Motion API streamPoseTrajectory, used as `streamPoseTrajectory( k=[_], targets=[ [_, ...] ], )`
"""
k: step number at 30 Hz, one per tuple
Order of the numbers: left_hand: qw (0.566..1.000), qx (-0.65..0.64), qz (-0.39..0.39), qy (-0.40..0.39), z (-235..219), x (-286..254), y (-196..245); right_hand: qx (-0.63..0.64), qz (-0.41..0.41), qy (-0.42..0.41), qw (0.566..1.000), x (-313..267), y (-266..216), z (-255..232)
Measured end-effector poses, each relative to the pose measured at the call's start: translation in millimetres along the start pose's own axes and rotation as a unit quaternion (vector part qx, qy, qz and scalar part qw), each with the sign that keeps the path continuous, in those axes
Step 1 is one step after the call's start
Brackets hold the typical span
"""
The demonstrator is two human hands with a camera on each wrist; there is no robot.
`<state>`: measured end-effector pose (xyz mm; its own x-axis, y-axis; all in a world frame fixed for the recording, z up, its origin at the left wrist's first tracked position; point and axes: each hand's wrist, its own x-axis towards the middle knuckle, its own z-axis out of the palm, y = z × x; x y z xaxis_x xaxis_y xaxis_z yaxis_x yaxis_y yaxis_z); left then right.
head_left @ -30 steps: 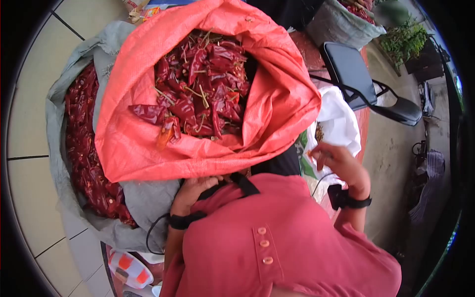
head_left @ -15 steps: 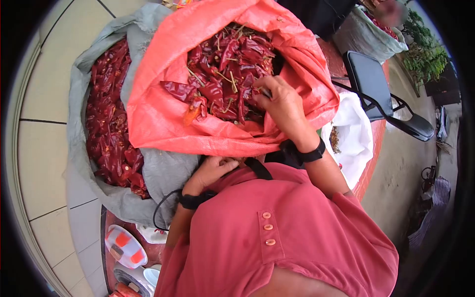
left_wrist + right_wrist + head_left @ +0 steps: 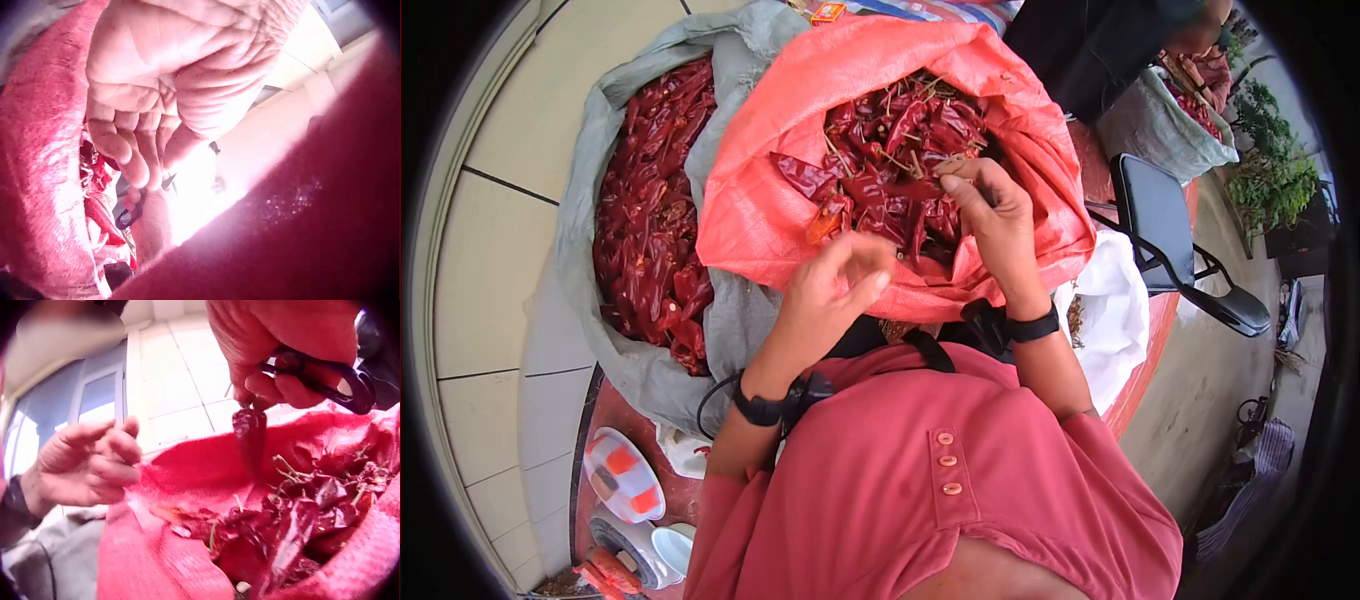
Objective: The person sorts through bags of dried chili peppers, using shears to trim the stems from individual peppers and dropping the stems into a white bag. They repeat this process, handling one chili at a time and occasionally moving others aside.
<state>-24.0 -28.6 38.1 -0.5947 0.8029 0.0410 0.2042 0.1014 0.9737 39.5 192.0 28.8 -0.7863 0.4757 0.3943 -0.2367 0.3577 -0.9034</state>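
Note:
My right hand (image 3: 1000, 210) is over the mouth of a red woven sack (image 3: 750, 230), pinching a dark red dried chili pepper (image 3: 251, 440) at its stem end. The chili hangs tip down above the pile. Dark-handled scissors (image 3: 322, 378) are looped in the same hand's fingers, their blades mostly hidden. My left hand (image 3: 815, 300) is raised over the sack's near rim, to the left of the right hand. Its fingers (image 3: 115, 453) are loosely bent and hold nothing. Dried chilies (image 3: 900, 130) with pale stems fill the sack.
A grey sack (image 3: 595, 200) full of chilies leans at the left. On the right are a white bag (image 3: 1115, 290) and a black folding chair (image 3: 1155, 215). A bowl (image 3: 625, 475) sits lower left. Another person (image 3: 1100, 50) is at the back right.
My right hand has come from over the white bag to the chili pile and now holds a chili. The left hand has lifted from my lap to the sack's near rim.

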Motion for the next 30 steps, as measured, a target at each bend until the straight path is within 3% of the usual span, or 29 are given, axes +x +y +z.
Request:
streamPoseTrajectory(
  k=[1, 2, 5, 6, 8, 9, 11, 12, 13, 14, 15, 17, 18, 20, 23, 24, 27, 29, 30],
  targets=[
    [0.993, 0.074, 0.076, 0.049, 3.7, 12.5, 8.7, 0.065, 0.093, 0.001, 0.993, -3.7, -16.3, -1.2],
    [0.973, 0.148, 0.150, 0.098, 7.9, 24.4, 14.2, 0.080, 0.108, -0.013, 0.991, -5.4, -23.2, -2.1],
    [0.928, 0.268, 0.227, 0.120, 20.1, 48.5, 13.0, 0.130, 0.134, -0.048, 0.981, -13.8, -36.0, 1.5],
    [0.927, 0.252, 0.253, 0.115, 24.8, 53.9, 7.9, 0.141, 0.138, -0.061, 0.979, -17.2, -35.2, 1.9],
    [0.982, 0.164, 0.092, 0.015, 25.6, 56.4, 5.8, 0.145, 0.159, -0.067, 0.974, -22.1, -37.9, 2.1],
    [0.992, 0.118, 0.011, -0.037, 25.9, 56.1, 7.2, 0.105, 0.086, -0.059, 0.989, -23.7, -36.0, 5.6],
    [0.995, 0.074, 0.009, -0.069, 27.9, 52.7, 8.0, 0.024, -0.057, -0.040, 0.997, -27.1, -28.8, 13.8],
    [0.994, 0.084, -0.007, -0.072, 30.5, 54.8, -5.1, -0.147, -0.171, -0.042, 0.973, -26.7, -32.1, 12.4],
    [0.992, 0.095, -0.021, -0.074, 34.4, 55.3, -20.7, -0.149, -0.144, -0.028, 0.978, -29.1, -34.0, 14.6],
    [0.995, 0.066, 0.062, -0.028, 44.7, 53.1, -41.0, -0.151, -0.118, -0.013, 0.981, -31.4, -36.0, 19.1],
    [0.993, 0.102, 0.066, -0.010, 49.1, 47.7, -38.1, -0.152, -0.091, 0.003, 0.984, -33.5, -36.9, 22.5],
    [0.982, 0.173, 0.072, 0.025, 55.4, 36.1, -29.6, 0.006, 0.034, -0.015, 0.999, -33.9, -28.3, 24.2],
    [0.981, 0.178, 0.077, 0.001, 52.8, 34.9, -29.2, 0.103, 0.084, -0.018, 0.991, -33.5, -23.3, 26.4],
    [0.968, 0.225, 0.111, -0.011, 50.7, 31.4, -36.3, 0.221, 0.223, -0.034, 0.949, -37.9, -27.6, 21.3],
    [0.958, 0.245, 0.145, -0.022, 46.2, 24.9, -36.9, 0.414, 0.330, -0.070, 0.845, -34.9, -19.6, 5.7],
    [0.957, 0.244, 0.153, -0.026, 45.8, 23.1, -36.0, 0.418, 0.335, -0.027, 0.844, -34.2, -17.0, 8.6],
    [0.965, 0.210, 0.159, -0.016, 50.1, 24.6, -41.0, 0.372, 0.285, -0.006, 0.883, -33.6, -28.8, 7.3],
    [0.979, 0.154, 0.129, -0.032, 50.7, 22.9, -31.5, 0.208, 0.222, 0.064, 0.950, -31.5, -42.0, -8.3],
    [0.984, 0.128, 0.115, -0.040, 49.8, 22.3, -27.4, 0.158, 0.220, 0.091, 0.958, -32.9, -50.4, -23.3]
  ],
)
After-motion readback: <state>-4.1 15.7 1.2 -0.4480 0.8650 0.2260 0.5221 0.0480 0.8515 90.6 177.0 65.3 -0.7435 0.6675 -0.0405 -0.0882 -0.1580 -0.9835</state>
